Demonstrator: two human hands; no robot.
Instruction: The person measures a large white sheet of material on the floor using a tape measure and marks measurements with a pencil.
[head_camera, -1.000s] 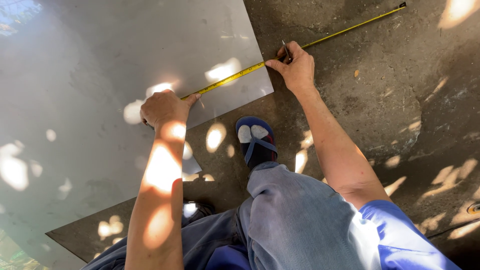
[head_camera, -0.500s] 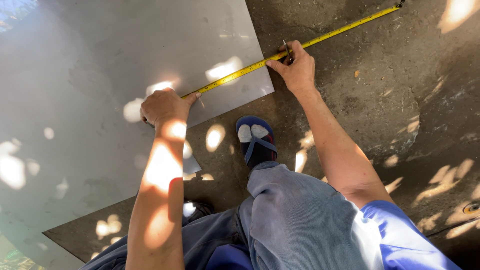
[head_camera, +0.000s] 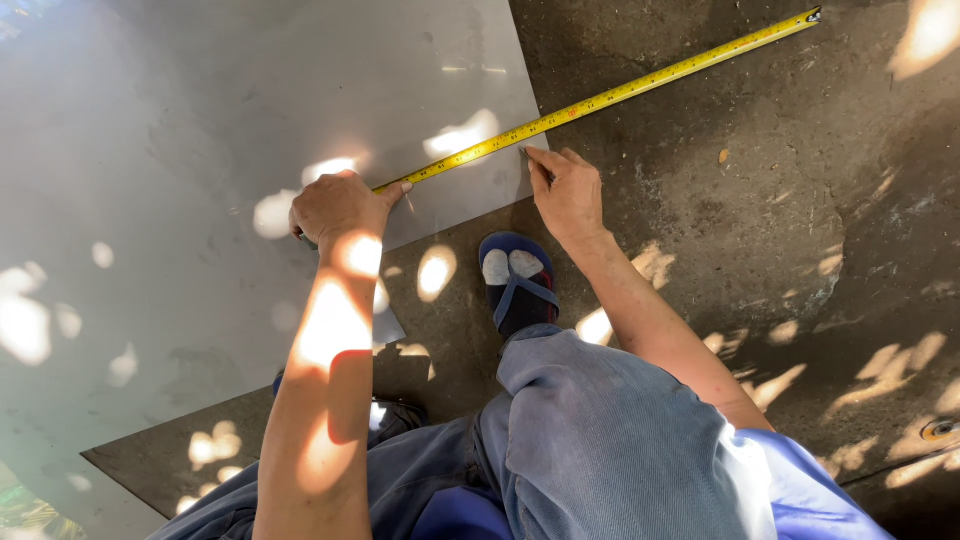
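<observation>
Two hands: both are set on a grey sheet lying on a dark concrete floor.
Left hand: it is closed into a loose fist, knuckles up, and the near end of a yellow measuring tape is pinned under its fingers; whether the tape's case is held inside cannot be told.
Right hand: it is held partly open, the forefinger stretched forward, its tip pressed at the sheet's right edge just under the tape; nothing is seen gripped.
Measuring tape: it is stretched from the left hand, past the right fingertip, and out over the floor well beyond the right hand.
Sheet: its corner is found between the two hands.
Sandalled foot: it is planted on the floor just below the right hand.
Blue trousers: a bent knee is seen under the right forearm.
</observation>
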